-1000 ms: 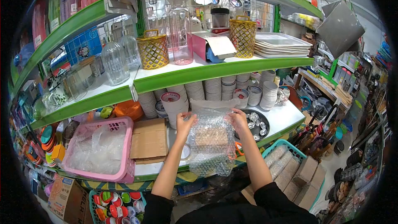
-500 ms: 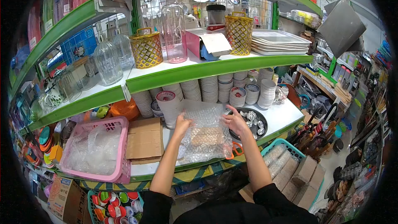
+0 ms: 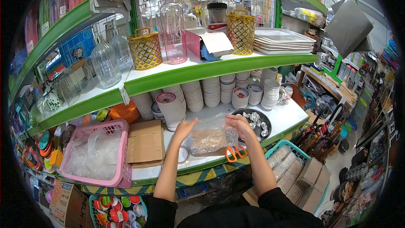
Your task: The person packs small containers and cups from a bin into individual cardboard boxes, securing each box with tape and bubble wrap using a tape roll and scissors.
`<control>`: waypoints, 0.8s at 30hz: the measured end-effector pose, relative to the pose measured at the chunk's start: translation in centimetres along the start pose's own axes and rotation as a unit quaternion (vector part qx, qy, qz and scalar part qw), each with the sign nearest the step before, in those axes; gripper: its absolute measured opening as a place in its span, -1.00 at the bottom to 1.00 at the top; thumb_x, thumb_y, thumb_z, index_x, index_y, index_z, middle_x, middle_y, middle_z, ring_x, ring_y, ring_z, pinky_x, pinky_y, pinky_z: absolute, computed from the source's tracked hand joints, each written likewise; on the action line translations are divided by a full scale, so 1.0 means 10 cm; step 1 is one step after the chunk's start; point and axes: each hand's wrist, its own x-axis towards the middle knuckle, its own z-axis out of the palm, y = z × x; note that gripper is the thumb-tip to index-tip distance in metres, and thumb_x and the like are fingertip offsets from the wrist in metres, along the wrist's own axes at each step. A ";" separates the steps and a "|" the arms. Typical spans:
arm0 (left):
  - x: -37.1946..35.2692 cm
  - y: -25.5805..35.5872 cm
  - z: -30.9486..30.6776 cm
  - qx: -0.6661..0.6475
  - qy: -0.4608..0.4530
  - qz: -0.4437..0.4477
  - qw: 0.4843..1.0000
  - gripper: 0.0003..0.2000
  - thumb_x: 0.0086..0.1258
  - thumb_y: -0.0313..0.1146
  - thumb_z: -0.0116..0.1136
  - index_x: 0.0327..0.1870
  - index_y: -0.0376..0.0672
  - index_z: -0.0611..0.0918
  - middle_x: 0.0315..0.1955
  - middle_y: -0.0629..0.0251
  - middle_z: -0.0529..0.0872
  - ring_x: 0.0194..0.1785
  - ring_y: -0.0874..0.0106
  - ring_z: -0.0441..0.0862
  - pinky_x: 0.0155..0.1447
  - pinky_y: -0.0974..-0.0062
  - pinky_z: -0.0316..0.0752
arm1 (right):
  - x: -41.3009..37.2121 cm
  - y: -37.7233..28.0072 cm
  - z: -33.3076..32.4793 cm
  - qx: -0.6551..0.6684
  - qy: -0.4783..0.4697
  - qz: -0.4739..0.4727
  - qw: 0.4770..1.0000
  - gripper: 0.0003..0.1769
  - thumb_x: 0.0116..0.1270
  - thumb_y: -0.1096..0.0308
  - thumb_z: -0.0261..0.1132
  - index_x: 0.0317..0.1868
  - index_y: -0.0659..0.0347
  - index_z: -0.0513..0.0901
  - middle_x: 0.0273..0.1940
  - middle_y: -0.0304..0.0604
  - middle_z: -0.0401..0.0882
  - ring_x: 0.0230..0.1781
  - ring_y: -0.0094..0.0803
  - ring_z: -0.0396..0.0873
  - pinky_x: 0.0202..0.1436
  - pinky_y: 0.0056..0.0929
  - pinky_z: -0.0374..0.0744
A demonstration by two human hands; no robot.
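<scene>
While the wide green-edged shelf (image 3: 202, 74) is carrying jars and gold baskets overhead, the white desk (image 3: 282, 120) below it is serving as the work place. On its left part a pink basket (image 3: 125, 143) is lying with clear wrap inside, and a flat cardboard (image 3: 145, 141) is resting just beside it.

In the middle, near the front edge of the desk, the bubble-wrapped bundle (image 3: 209, 139) is lying between both hands. Its long axis is running left to right, about parallel to the desk edge. One end is pointing to the cardboard and the other to the black tray (image 3: 253, 110).

The left hand (image 3: 185, 127) is touching the left end with a released grip and spread fingers. The right hand (image 3: 238, 123) is pinching the loose wrap at the upper right corner.

I judge that the step in hand is folding the wrap closed around the bundle. The next move is calling for holding the flap tight while fixing it; the orange scissors (image 3: 234, 154) and a tape roll (image 3: 182, 155) are lying near.
</scene>
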 end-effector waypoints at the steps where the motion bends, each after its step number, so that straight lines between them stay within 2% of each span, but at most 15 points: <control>1: -0.08 0.11 -0.04 0.000 0.001 -0.002 1.000 -0.43 0.29 0.12 0.10 -0.21 -0.38 0.69 -0.33 -0.05 0.72 -0.19 0.07 0.66 0.03 0.37 0.46 | 0.00 -0.01 0.00 0.000 -0.001 0.002 1.000 -0.63 0.25 0.57 0.24 0.06 0.53 0.45 -0.03 0.05 0.56 -0.04 -0.11 0.62 0.07 -0.30 0.62; 3: -0.26 0.35 -0.06 -0.004 -0.049 0.027 0.998 -0.35 0.27 0.26 0.01 -0.09 -0.29 0.68 -0.17 -0.14 0.68 -0.05 0.03 0.61 0.14 0.33 0.42 | 0.00 -0.03 0.00 0.093 -0.006 0.043 0.995 -0.43 0.20 0.63 0.23 0.22 0.57 0.28 0.07 0.14 0.44 -0.04 -0.07 0.61 0.06 -0.24 0.64; 4: -0.36 0.47 -0.07 -0.003 -0.049 0.026 0.998 -0.35 0.27 0.26 0.01 -0.09 -0.29 0.68 -0.17 -0.14 0.68 -0.05 0.03 0.61 0.14 0.33 0.42 | 0.03 -0.03 -0.02 0.115 -0.017 0.050 0.992 -0.32 0.17 0.65 0.25 0.29 0.54 0.17 0.06 0.15 0.42 -0.01 0.01 0.59 0.10 -0.18 0.64; 6: -0.53 0.68 -0.07 0.101 -0.052 0.152 0.982 -0.27 0.25 0.22 0.09 0.19 -0.31 0.50 0.14 -0.18 0.51 0.29 0.07 0.39 0.39 0.29 0.19 | 0.05 -0.01 -0.02 0.147 -0.032 0.058 0.987 -0.28 0.16 0.65 0.25 0.31 0.53 0.13 0.05 0.15 0.43 0.00 0.01 0.59 0.11 -0.19 0.63; 7: -0.59 0.74 -0.05 0.101 -0.051 0.152 0.982 -0.27 0.25 0.22 0.09 0.19 -0.31 0.50 0.14 -0.18 0.51 0.29 0.07 0.39 0.39 0.29 0.19 | 0.06 -0.01 -0.02 0.177 -0.048 0.066 0.981 -0.24 0.16 0.66 0.25 0.33 0.53 0.08 0.05 0.15 0.43 0.00 0.00 0.58 0.11 -0.21 0.63; 9: -0.70 0.78 0.02 0.154 -0.102 0.254 0.949 -0.17 0.22 0.21 0.14 0.36 -0.24 0.29 0.28 -0.12 0.36 0.40 0.06 0.22 0.49 0.22 0.02 | 0.09 0.04 -0.02 0.194 -0.057 0.058 0.978 -0.21 0.15 0.66 0.26 0.34 0.52 0.05 0.04 0.16 0.43 0.00 -0.01 0.58 0.11 -0.23 0.64; 10: -0.72 0.79 0.06 0.180 -0.102 0.277 0.938 -0.17 0.22 0.16 0.17 0.40 -0.21 0.21 0.28 -0.08 0.38 0.39 0.04 0.24 0.49 0.23 0.04 | 0.12 0.07 -0.03 0.211 -0.066 0.049 0.974 -0.19 0.15 0.65 0.26 0.35 0.52 0.01 0.04 0.16 0.43 0.00 -0.03 0.58 0.10 -0.26 0.64; 14: -0.67 0.69 0.15 0.184 -0.115 0.274 0.937 -0.31 0.35 0.07 0.04 0.37 -0.23 0.27 0.32 -0.05 0.33 0.39 0.03 0.23 0.48 0.21 0.07 | 0.12 0.14 -0.06 0.246 -0.092 0.039 0.964 -0.27 0.19 0.60 0.25 0.32 0.48 0.09 0.00 0.12 0.47 0.00 -0.09 0.58 0.08 -0.29 0.64; 16: -0.68 0.72 0.13 0.118 -0.183 0.170 0.961 -0.42 0.46 0.00 -0.14 0.35 -0.25 0.31 0.34 -0.05 0.29 0.41 0.02 0.20 0.48 0.25 0.04 | -0.12 0.04 0.09 0.190 -0.014 -0.033 0.981 -0.48 0.26 0.49 0.21 0.20 0.41 0.27 0.00 0.09 0.51 0.02 -0.14 0.57 0.04 -0.33 0.62; 17: -0.68 0.72 0.12 0.119 -0.183 0.171 0.961 -0.42 0.46 0.00 -0.14 0.35 -0.25 0.31 0.34 -0.05 0.29 0.41 0.02 0.20 0.48 0.25 0.04 | -0.16 0.06 0.08 0.190 -0.014 -0.034 0.981 -0.48 0.26 0.49 0.21 0.20 0.41 0.27 0.00 0.09 0.51 0.02 -0.14 0.57 0.04 -0.33 0.62; 19: -0.68 0.65 0.14 0.167 -0.199 0.147 0.955 -0.50 0.52 -0.07 -0.29 0.33 -0.19 0.36 0.41 0.05 0.17 0.45 0.13 0.13 0.51 0.26 -0.06 | -0.26 0.14 0.03 0.156 0.024 -0.079 0.984 -0.62 0.31 0.37 0.20 0.06 0.43 0.45 0.00 0.09 0.54 0.05 -0.15 0.55 0.14 -0.25 0.56; 20: -0.64 0.53 0.19 0.166 -0.199 0.147 0.955 -0.50 0.52 -0.07 -0.29 0.33 -0.19 0.36 0.41 0.05 0.17 0.45 0.13 0.13 0.51 0.26 -0.06 | -0.29 0.17 0.01 0.156 0.025 -0.079 0.984 -0.62 0.31 0.37 0.20 0.06 0.43 0.45 0.00 0.09 0.54 0.05 -0.15 0.55 0.14 -0.25 0.56; 22: -0.55 0.29 0.27 0.127 -0.195 0.171 0.957 -0.49 0.53 -0.02 -0.33 0.36 -0.12 0.34 0.45 0.09 0.10 0.50 0.07 -0.03 0.53 0.27 -0.18 | -0.40 0.20 0.00 -0.015 0.019 -0.100 0.995 -0.68 0.36 0.31 0.17 0.00 0.38 0.55 0.00 0.03 0.57 0.07 -0.20 0.54 0.18 -0.27 0.49; 23: -0.54 0.23 0.27 0.126 -0.196 0.171 0.957 -0.49 0.53 -0.02 -0.33 0.36 -0.12 0.34 0.45 0.09 0.10 0.50 0.07 -0.03 0.53 0.27 -0.18 | -0.42 0.23 0.01 -0.015 0.019 -0.099 0.995 -0.68 0.36 0.31 0.17 0.00 0.38 0.55 0.00 0.03 0.57 0.07 -0.20 0.54 0.18 -0.27 0.49; 24: -0.55 0.23 0.25 0.080 -0.208 0.150 0.963 -0.47 0.52 0.02 -0.33 0.37 -0.09 0.34 0.46 0.09 0.07 0.51 0.06 -0.10 0.53 0.27 -0.20 | -0.43 0.28 -0.01 -0.129 -0.015 -0.151 0.980 -0.68 0.37 0.30 0.17 0.03 0.34 0.56 0.03 0.02 0.56 0.11 -0.20 0.51 0.23 -0.27 0.43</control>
